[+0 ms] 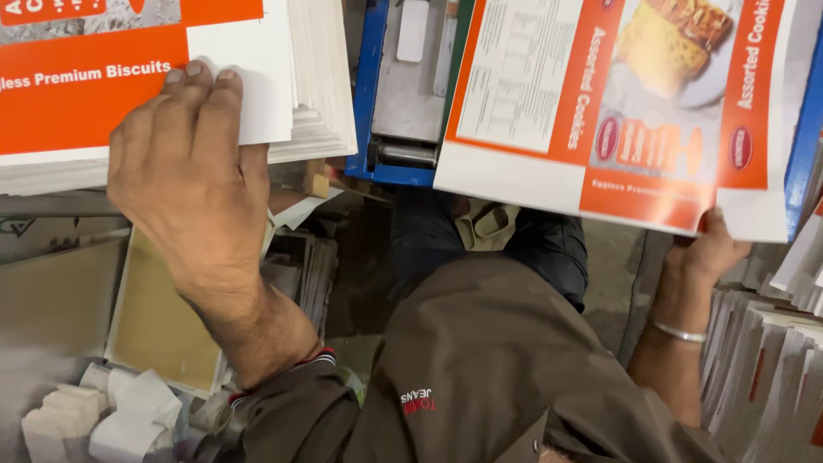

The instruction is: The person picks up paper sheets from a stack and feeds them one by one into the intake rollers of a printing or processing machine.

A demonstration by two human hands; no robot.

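Note:
My left hand lies palm down on a thick stack of orange and white printed cardboard sheets at the upper left, fingers together on the top sheet's corner. My right hand grips the lower edge of one loose printed sheet, orange and white with a biscuit picture, and holds it up at the upper right over a blue machine. A metal bangle circles my right wrist.
A blue machine with a grey bed and a roller stands at top centre. Stacks of sheets on edge fill the right side. Brown boards and crumpled white paper lie at lower left. My lap is in the middle.

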